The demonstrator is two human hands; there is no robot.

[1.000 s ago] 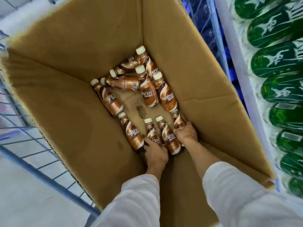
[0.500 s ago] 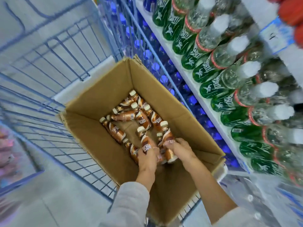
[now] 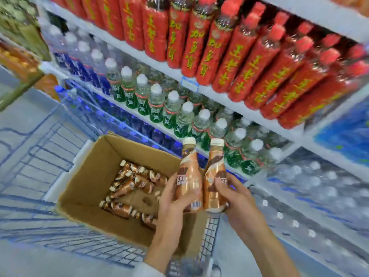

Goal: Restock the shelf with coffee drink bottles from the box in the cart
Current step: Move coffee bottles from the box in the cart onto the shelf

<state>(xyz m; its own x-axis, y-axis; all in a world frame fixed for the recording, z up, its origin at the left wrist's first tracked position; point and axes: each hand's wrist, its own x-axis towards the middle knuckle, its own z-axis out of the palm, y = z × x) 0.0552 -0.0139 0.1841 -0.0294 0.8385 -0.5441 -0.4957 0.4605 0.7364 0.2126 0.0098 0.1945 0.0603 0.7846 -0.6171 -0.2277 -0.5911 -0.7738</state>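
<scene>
Brown-and-cream coffee bottles, two of them, are up out of the box: left hand [image 3: 175, 198] wraps one coffee bottle [image 3: 188, 176], right hand [image 3: 233, 194] wraps the second coffee bottle [image 3: 214, 174]. Both upright, caps up, bodies touching side by side at centre frame. Likely held that way so they go onto a shelf standing, no re-grip needed.

Cardboard box [image 3: 87, 176] sits in the wire cart [image 3: 50, 236] at lower left, flaps open. Remaining bottles lie loose on their sides in the bottom; roughly ten, motion blur blocks an exact count.

Shelving fills the upper right. Top row: red-label bottles [image 3: 215, 47], about a dozen facing out. Next shelf [image 3: 229, 100] down: green-label water bottles [image 3: 171, 108] with white caps, several deep, with blue-label bottles [image 3: 83, 64] toward the left end. Bottom right: shrink-wrapped water packs [image 3: 309, 192].

No coffee slot visible on these shelves, so destination can't be told from this view. Judgement: carry phase, one pair per trip, plenty of trips left.
</scene>
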